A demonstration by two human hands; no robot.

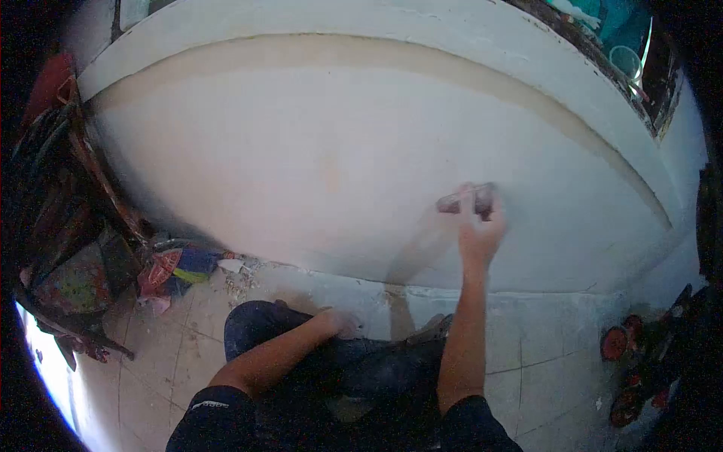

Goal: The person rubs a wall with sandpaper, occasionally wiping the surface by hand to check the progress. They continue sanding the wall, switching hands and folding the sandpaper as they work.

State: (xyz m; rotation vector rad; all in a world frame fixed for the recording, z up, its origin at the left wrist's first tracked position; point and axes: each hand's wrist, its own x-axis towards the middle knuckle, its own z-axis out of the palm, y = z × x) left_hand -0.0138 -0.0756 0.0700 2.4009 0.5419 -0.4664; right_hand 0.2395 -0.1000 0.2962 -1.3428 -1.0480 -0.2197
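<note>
My right hand (pixel 480 226) reaches forward to the white wall panel (pixel 316 151). It is closed around a dark reddish-brown block (pixel 450 203), which looks like a sanding block held to the wall; the hand is smeared by motion. The block's face toward the wall is hidden. Low over my bent legs (pixel 260 324), my left hand (pixel 343 322) rests near the knee, pale as if dusty. Its fingers are too blurred to make out, and no object shows in it.
A white ledge (pixel 361 22) curves above the panel, with a clear cup (pixel 624 60) at its upper right. Dark clutter (pixel 68 218) and colourful bags (pixel 169 271) lie left. Red-and-black items (pixel 614 343) stand right on the tiled floor (pixel 542 346).
</note>
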